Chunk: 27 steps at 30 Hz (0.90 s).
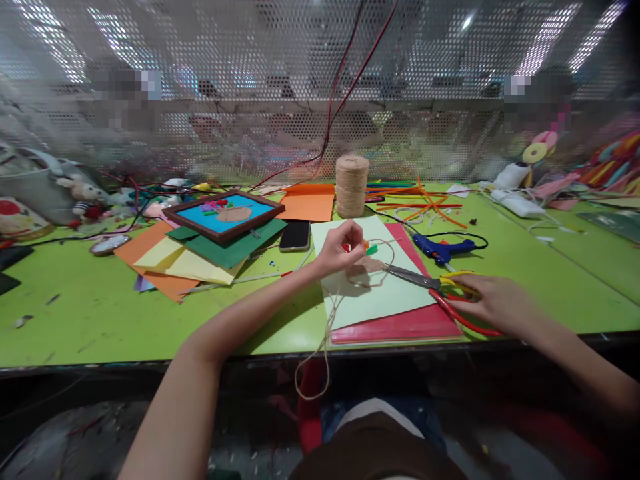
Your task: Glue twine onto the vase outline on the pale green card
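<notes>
My right hand (495, 303) grips a pair of scissors (417, 277) by the yellow and red handles. The blade tips point left, at a small brown twine patch (367, 267) on a pale green sheet of paper (380, 303). Above this patch, my left hand (345, 248) is closed in a pinch on jute twine (393, 252), which curves in a loop near the blade tips. More twine trails over the table's front edge. Small red, orange and green pieces (371, 250) show beside my left fingers, partly hidden. Under the paper lies a red folder (400, 330).
Behind the paper stands a twine spool (353, 187). A blue glue gun (443, 248) with its cable lies right, near orange and green craft stems (430, 203). Left are a phone (295, 236), coloured papers (183, 263) and a framed picture (225, 213). A perforated metal screen (280, 120) rises behind.
</notes>
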### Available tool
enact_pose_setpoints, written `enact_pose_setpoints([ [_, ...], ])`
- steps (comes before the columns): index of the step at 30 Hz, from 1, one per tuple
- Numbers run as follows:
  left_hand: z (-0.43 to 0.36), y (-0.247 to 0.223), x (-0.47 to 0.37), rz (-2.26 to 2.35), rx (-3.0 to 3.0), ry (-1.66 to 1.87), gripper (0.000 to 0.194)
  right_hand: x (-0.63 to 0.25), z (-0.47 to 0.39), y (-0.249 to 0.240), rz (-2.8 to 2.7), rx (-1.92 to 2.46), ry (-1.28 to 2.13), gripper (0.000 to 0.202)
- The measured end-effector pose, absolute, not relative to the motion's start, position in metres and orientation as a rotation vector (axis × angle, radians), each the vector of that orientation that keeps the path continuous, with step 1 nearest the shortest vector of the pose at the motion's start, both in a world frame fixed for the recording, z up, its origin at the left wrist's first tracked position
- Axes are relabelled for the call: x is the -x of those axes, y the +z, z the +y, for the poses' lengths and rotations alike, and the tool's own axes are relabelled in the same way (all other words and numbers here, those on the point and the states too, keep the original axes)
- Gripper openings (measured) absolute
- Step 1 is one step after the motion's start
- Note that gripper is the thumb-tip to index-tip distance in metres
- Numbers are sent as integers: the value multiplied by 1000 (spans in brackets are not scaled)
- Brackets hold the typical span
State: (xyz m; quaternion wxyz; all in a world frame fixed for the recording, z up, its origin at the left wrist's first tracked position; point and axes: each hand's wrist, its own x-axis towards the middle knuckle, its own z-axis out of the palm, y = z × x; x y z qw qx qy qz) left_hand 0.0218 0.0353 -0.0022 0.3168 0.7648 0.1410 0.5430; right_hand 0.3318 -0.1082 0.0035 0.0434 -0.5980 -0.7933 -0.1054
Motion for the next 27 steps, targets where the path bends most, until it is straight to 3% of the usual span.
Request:
enact_pose_setpoints([
  [11, 40, -1, -24, 375, -1770, 1508, 12, -336, -97, 12, -2658, 1617, -380, 44],
  [19, 53, 8, -18, 402, -1604, 1413, 20, -338, -91, 12, -2704, 1463, -434, 38],
  [22, 61, 14, -6, 505, -1842, 1193, 19, -335, -92, 13, -2709, 1494, -463, 36],
  [27, 56, 17, 8, 918, -2808, 528, 13, -337, -94, 12, -2690, 1538, -516, 34],
])
